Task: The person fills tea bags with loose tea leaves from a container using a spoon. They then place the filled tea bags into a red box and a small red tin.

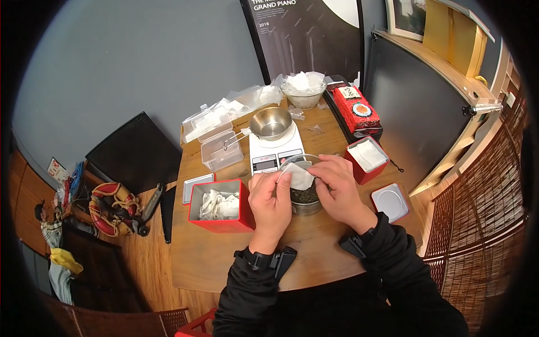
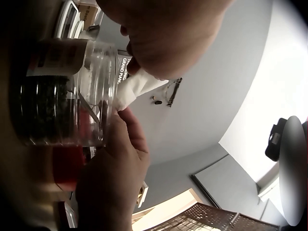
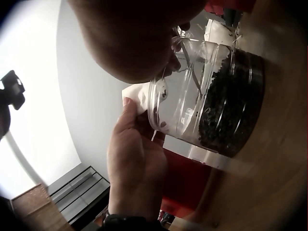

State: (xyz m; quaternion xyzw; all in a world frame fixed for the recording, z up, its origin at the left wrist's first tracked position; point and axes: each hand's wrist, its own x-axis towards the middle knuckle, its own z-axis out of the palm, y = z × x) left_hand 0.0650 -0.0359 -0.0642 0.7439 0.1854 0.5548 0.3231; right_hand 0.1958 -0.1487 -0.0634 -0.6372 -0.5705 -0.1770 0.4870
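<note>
A small white tea bag (image 1: 296, 177) is held over the mouth of a clear jar (image 3: 182, 106). My left hand (image 1: 270, 201) pinches one side of the bag between thumb and fingers. On the other side, the fingertips of my right hand (image 1: 338, 190) grip its edge. Dark tea leaves (image 3: 230, 98) fill the lower part of the jar, and a thin metal utensil (image 2: 88, 107) leans inside it. To the left of my left hand stands a red tin (image 1: 222, 224) holding crumpled white bags. Beyond my right hand is another red tin (image 1: 377, 171) with flat white bags.
Behind the jar, a metal bowl (image 1: 271, 124) sits on a white kitchen scale (image 1: 258, 150). A clear plastic box (image 1: 220, 153) stands left of it. At the back are a glass bowl (image 1: 305, 100) and a red package (image 1: 355, 109). A tin lid (image 1: 391, 203) lies at right.
</note>
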